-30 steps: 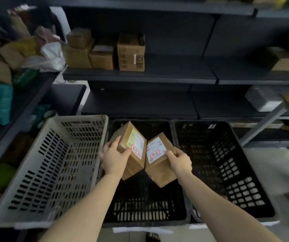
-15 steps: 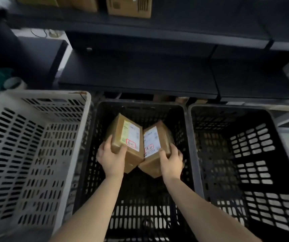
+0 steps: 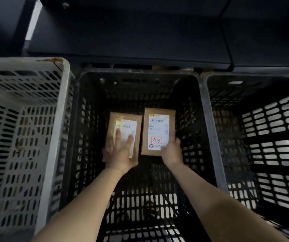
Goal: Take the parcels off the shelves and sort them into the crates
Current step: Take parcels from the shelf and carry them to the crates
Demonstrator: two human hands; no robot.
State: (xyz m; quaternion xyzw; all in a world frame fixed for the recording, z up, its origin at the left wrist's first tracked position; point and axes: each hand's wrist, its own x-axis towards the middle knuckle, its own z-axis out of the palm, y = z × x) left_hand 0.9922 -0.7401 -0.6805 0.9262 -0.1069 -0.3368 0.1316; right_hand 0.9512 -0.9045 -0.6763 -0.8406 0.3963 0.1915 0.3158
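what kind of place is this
Probably a parcel sorting or stock room: a grey crate, middle crate and right crate in a row, dark shelving behind, and a labelled left parcel and right parcel inside the middle crate.

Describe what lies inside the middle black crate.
Two brown labelled parcels side by side: the left hand lies blurred on the left parcel, the right hand grips the near corner of the right parcel. The crate floor beneath them is covered.
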